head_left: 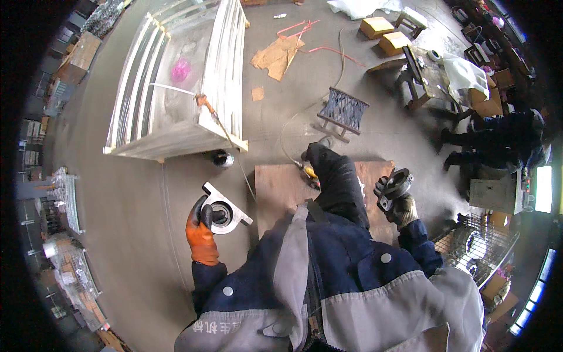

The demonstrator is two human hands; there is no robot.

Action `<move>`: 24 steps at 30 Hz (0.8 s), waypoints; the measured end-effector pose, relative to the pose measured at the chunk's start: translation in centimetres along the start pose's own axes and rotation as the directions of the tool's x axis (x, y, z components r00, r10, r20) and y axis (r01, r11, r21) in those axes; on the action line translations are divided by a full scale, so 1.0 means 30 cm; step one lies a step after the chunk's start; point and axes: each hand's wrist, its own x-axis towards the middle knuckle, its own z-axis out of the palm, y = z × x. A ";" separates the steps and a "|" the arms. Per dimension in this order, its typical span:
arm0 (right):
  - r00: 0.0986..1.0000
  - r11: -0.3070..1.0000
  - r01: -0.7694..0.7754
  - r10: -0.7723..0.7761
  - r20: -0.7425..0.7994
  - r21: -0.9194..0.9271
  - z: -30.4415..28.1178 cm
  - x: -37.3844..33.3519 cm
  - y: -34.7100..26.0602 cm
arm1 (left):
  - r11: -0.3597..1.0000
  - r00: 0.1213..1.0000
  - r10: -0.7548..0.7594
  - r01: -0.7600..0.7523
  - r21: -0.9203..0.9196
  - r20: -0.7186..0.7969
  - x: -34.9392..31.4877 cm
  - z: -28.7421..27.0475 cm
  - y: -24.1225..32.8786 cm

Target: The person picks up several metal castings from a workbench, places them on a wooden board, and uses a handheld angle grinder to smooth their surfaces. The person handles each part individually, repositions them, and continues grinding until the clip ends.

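My left hand [201, 230], in an orange glove with dark fingers, grips a pillow block bearing housing [237, 218] by one side, with a finger at its round bore. The part is silver metal with a flat base edge. On the other side, my right hand [401, 206], in a dark-palmed glove with a pale cuff, holds a second, darker metal bearing housing [399, 183] with a round ring. Both hands are apart, one at each side of my body, with the wooden board [273, 183] between them.
A white slatted crate [223, 76] stands ahead on the left, holding pink plastic. An orange-handled tool [202, 101] with a hose lies across its edge. A yellow power tool [309, 172] rests on the board. Ahead is a small metal stool [345, 110]; at right, another person [507, 141] bends over.
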 end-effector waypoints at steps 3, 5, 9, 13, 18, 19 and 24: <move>0.994 0.967 -0.094 0.077 0.081 0.236 -0.015 0.156 -0.005 | 0.975 0.978 0.191 -0.199 0.102 0.081 0.144 0.098 -0.002; 0.982 0.972 -0.090 0.050 0.183 0.217 -0.045 0.255 -0.006 | 0.909 0.903 0.392 -0.410 0.080 0.174 0.292 0.211 -0.029; 0.990 0.921 -0.054 -0.001 0.142 0.385 -0.095 0.529 -0.032 | 0.598 0.806 0.407 -0.591 0.542 0.430 0.657 0.504 -0.054; 1.000 0.883 0.006 -0.011 0.008 0.469 -0.138 0.782 -0.133 | 0.924 0.861 0.233 -0.341 0.173 0.452 1.009 0.926 -0.015; 0.984 0.789 0.171 -0.108 -0.141 0.591 -0.109 0.801 -0.257 | 0.955 0.578 0.245 -0.282 -0.091 0.778 1.270 1.407 0.250; 0.976 0.768 0.219 -0.161 -0.149 0.601 -0.088 0.790 -0.269 | 0.964 0.487 0.237 -0.225 -0.141 0.841 1.304 1.513 0.306; 0.860 0.577 0.496 -0.225 -0.457 0.649 -0.003 0.701 -0.165 | 0.937 -0.025 0.274 -0.218 -0.273 0.961 1.417 1.996 0.485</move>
